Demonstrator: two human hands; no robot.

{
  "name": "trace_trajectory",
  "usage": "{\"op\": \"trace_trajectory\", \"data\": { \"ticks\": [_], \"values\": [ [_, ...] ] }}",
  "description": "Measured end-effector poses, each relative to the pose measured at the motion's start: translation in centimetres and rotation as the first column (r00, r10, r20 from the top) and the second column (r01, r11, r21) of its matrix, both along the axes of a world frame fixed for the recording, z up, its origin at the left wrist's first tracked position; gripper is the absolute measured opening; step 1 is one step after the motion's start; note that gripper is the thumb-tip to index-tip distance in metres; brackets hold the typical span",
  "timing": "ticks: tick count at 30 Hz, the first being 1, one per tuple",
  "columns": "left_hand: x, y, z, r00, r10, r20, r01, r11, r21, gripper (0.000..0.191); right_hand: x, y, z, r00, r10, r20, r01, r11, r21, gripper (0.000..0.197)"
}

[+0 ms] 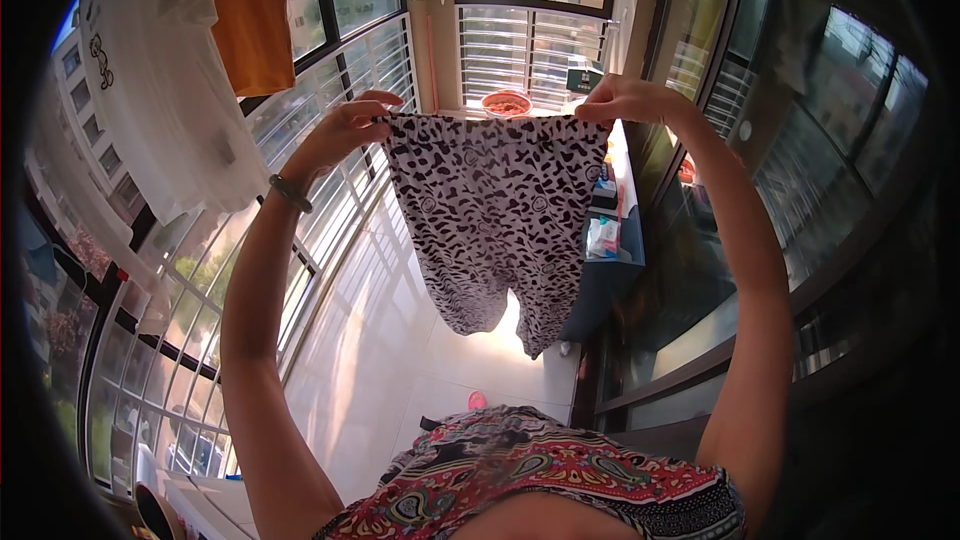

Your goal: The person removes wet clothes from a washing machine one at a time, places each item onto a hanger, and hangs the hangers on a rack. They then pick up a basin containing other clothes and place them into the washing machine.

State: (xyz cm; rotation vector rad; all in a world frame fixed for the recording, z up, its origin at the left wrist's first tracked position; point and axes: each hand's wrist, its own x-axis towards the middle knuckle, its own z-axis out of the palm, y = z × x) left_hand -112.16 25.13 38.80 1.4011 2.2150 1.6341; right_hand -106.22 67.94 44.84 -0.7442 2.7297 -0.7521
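A pair of black-and-white patterned trousers (pixel 495 202) hangs spread out in front of me by its elastic waistband. My left hand (pixel 349 127) pinches the left end of that waistband between thumb and fingers. At the opposite end, my right hand (pixel 619 101) grips the waistband's right corner. The fabric is stretched nearly straight between the two hands, and both legs dangle above the tiled floor (pixel 360 345). A bracelet (pixel 291 193) circles my left wrist.
White railings and windows (pixel 330 202) line the left side, where a white shirt (pixel 165 90) and an orange garment (pixel 253 22) hang. A dark cabinet (pixel 634 240) with small items stands behind the trousers. A red bowl (pixel 507 103) sits farther back. Glass doors (pixel 750 165) run along the right.
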Motion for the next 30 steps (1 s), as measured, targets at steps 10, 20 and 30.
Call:
{"op": "trace_trajectory", "data": {
  "ticks": [10, 20, 30],
  "values": [
    [-10.0, 1.4, -2.2, 0.96, 0.066, 0.272, -0.049, 0.996, -0.07, 0.016, -8.5, -2.9, -2.8, 0.972, -0.033, -0.234, -0.058, 0.926, -0.372, 0.022],
    [-13.8, 4.2, 0.4, 0.963, 0.248, -0.102, -0.232, 0.962, 0.147, 0.017, -14.6, -7.1, -1.5, 0.885, 0.464, 0.036, -0.452, 0.876, -0.168, 0.057],
    [-16.5, 11.9, 3.9, 0.951, 0.235, -0.201, -0.152, 0.921, 0.359, 0.078, -26.7, -11.9, -0.1, 0.857, 0.368, -0.36, -0.514, 0.66, -0.548, 0.031]
  ]
}}
